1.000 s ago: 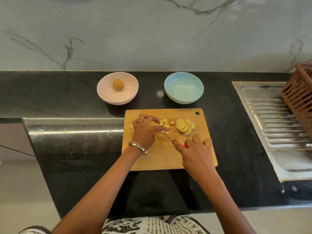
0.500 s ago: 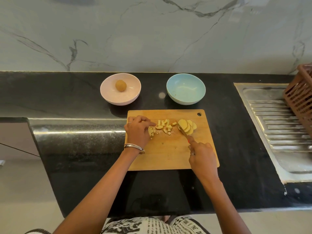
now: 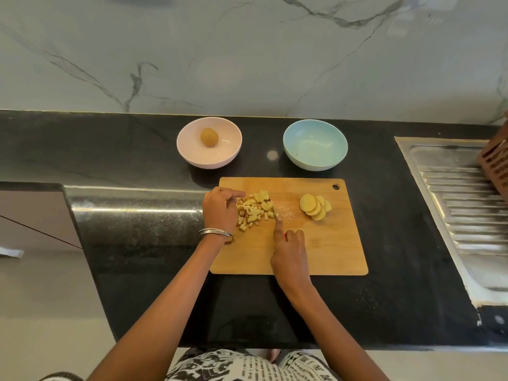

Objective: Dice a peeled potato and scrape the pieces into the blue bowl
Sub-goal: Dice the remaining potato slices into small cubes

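Note:
A wooden cutting board (image 3: pixel 330 248) lies on the black counter. A heap of diced potato pieces (image 3: pixel 254 210) sits on its upper left part. My left hand (image 3: pixel 220 210) is cupped against the heap's left side, fingers curled. My right hand (image 3: pixel 288 254) grips a knife (image 3: pixel 275 213) with a red handle, its blade set against the heap's right side. A fan of round potato slices (image 3: pixel 314 207) lies apart at the upper right of the board. The blue bowl (image 3: pixel 315 144) stands behind the board and holds nothing.
A pink bowl (image 3: pixel 192 149) with a whole unpeeled potato (image 3: pixel 209 136) stands left of the blue bowl. A steel sink drainer (image 3: pixel 461 210) and a brown plastic basket (image 3: pixel 494 163) are at the right. The marble wall rises behind the counter.
The knife left the slices and swung left to the diced pieces. The pieces are now gathered into a tighter heap between my left hand and the blade.

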